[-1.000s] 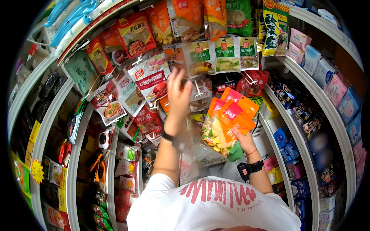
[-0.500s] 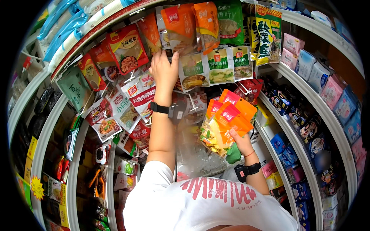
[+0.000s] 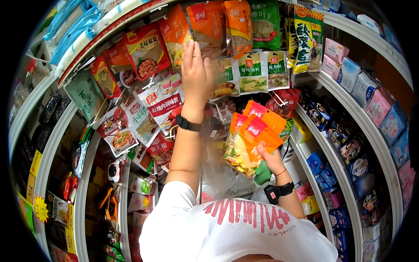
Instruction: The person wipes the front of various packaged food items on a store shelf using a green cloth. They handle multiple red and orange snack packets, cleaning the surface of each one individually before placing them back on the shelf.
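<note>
My left hand (image 3: 196, 76) is raised to the hanging seasoning packets, its fingers stretched out and its palm holding nothing I can see. The fingertips overlap the lower edge of an orange spice packet (image 3: 175, 31); whether they press on it I cannot tell. Just right of it hangs another orange packet (image 3: 207, 25). Lower and to the right, my right hand (image 3: 274, 162) grips a fanned bunch of orange spice packets (image 3: 256, 133) by their lower right side. Yellowish pieces show through their clear parts. Something green sticks out below, by the fingers.
Red packets (image 3: 147, 52), green-and-white soup packets (image 3: 252, 72) and a yellow-green packet (image 3: 308, 39) hang on metal pegs around my hands. White curved shelf edges (image 3: 336, 139) run down both sides. Pink and blue tissue packs (image 3: 379, 101) line the right shelf.
My left hand has shifted right and its fingers have straightened. The orange packet by it now hangs more fully in sight. My right hand still holds its bunch, moved slightly left.
</note>
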### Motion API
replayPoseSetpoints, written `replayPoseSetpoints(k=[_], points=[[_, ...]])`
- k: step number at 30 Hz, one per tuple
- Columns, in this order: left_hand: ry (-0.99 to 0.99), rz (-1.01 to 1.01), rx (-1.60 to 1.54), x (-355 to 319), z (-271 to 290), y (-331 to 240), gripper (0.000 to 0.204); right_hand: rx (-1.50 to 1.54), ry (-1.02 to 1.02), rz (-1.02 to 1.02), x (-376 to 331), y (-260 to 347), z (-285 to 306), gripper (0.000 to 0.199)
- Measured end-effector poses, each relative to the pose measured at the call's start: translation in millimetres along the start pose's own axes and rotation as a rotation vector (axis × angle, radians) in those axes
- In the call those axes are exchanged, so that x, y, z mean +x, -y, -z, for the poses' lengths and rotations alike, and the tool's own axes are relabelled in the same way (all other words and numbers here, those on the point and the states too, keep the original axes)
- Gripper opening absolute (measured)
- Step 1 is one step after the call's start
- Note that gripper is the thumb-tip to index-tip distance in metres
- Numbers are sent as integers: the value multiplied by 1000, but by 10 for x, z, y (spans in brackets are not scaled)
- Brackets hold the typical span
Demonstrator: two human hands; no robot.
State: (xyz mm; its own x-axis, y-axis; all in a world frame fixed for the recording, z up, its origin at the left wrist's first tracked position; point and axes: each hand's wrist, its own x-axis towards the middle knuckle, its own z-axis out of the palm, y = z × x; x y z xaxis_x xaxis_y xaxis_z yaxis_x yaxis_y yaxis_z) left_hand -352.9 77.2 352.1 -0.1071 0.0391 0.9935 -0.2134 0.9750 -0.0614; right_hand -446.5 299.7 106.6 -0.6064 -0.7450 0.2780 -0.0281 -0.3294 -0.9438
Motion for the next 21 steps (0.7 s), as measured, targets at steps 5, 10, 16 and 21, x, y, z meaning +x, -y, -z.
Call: replayPoseSetpoints(k=[5, 10, 16, 21], points=[[-124, -58, 47, -101, 99, -53, 36, -12, -18, -20, -44, 26, -3, 33], [-228, -94, 34, -200, 152, -24, 36, -25, -12, -40, -99, 28, 16, 32], [-256, -111, 48, -258, 290, -90, 37, -41, -40, -29, -171, 70, 6, 31], [-293, -69, 32, -325, 415, -116, 37, -8, -57, -34, -263, 92, -6, 32]])
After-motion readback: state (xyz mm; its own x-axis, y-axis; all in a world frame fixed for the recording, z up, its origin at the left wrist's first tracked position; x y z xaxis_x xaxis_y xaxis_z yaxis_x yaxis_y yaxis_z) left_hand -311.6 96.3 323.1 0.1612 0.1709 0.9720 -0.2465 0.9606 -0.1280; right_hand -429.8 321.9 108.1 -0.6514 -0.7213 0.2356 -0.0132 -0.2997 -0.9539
